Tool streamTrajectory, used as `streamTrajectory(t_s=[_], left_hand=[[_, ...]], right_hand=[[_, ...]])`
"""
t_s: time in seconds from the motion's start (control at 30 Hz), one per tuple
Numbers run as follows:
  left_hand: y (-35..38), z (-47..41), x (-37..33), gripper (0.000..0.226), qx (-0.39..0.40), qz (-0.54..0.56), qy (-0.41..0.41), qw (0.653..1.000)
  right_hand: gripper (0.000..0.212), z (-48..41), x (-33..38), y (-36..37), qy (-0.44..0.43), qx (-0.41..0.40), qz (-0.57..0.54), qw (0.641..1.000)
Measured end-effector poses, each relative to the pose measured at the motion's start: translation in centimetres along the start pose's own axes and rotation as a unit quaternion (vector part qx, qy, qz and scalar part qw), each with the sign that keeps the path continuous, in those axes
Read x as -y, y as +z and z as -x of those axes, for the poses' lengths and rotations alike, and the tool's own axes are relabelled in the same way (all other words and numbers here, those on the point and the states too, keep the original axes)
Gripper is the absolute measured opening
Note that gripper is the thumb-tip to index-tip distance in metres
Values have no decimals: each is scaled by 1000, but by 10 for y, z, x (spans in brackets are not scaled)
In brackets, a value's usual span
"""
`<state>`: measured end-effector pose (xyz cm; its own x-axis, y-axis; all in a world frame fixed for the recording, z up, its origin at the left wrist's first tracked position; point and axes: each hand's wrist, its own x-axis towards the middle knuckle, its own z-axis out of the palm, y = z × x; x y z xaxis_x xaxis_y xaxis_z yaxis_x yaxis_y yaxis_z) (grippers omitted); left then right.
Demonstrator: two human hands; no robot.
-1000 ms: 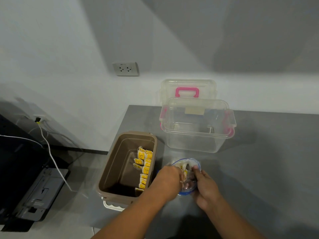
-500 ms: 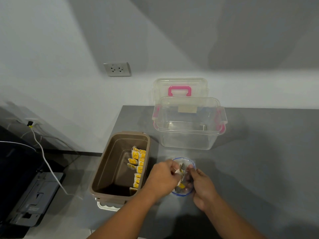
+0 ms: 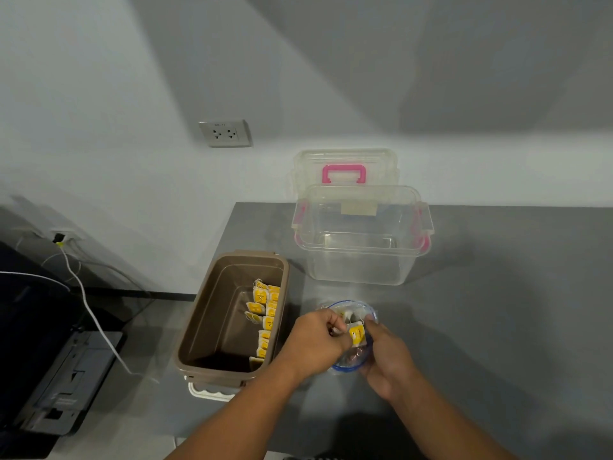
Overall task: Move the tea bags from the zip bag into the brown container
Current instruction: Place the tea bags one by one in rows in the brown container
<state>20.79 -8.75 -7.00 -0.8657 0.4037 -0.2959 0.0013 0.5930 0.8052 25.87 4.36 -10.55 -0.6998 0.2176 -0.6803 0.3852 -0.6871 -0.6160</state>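
zip bag point(image 3: 365, 312) contents mostly hidden, tea bag point(image 3: 357, 336) print unreadable, dark device point(image 3: 49, 376) cropped left

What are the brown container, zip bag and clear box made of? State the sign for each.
Brown container: probably moulded plastic, opaque with a matte tan finish; the walls are smooth and the rim rounded.
Zip bag: thin clear plastic film with a blue zip strip; it crumples and its contents show through.
Clear box: rigid transparent plastic, slightly glossy; the table shows through its walls.
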Motion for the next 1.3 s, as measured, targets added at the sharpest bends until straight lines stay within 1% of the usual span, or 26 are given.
streamTrajectory(t_s=[0.03,0.13,0.2,0.33,0.4,0.47,0.5,0.57,0.7,0.77,0.87,0.93,1.0,1.07,1.2,1.3], left_hand=[[1,0,0,11,-5,1,-1,1000],[3,-2,2,24,-16,2,5,1000],[3,-3,2,24,-17,-18,18,1000],[0,-6,2,30,24,-53,28,998],[-4,-6,-1,22,36,-102,61,992],[-10,-6,-3,11,23,-122,86,989],[-14,-7,-4,10,9,-121,87,989],[-25,-9,-4,10,-21,-98,89,991],[-60,-6,-11,11,-57,13,84,995],[-85,-3,-13,15,-89,21,92,992],[-118,-2,-7,16,-131,36,92,987],[-134,-5,2,13,-146,-4,72,987],[-147,-9,14,7,-139,-100,42,984],[-155,-12,26,7,-120,-197,5,973],[-156,-21,39,10,-41,-352,-42,934],[-152,-28,43,12,22,-424,-66,903]], right_hand=[[34,1,0,1,1,1,1,1000],[33,1,0,0,-2,5,-1,1000],[31,0,-1,1,-5,3,2,1000],[29,1,1,4,-7,-10,10,1000],[29,1,2,7,-6,-16,13,1000],[29,-2,2,10,-5,-21,16,1000],[29,-2,2,11,-4,-22,16,1000],[30,-4,2,15,0,-23,17,1000],[27,-8,3,18,8,-24,13,1000],[29,-12,2,19,9,-28,4,1000],[30,-16,1,20,13,-26,0,1000],[29,-17,2,21,13,-19,3,1000],[28,-18,3,21,14,-17,11,1000],[27,-19,4,21,18,-16,20,1000],[27,-21,4,19,19,-13,34,999],[25,-21,7,17,19,-14,36,999]])
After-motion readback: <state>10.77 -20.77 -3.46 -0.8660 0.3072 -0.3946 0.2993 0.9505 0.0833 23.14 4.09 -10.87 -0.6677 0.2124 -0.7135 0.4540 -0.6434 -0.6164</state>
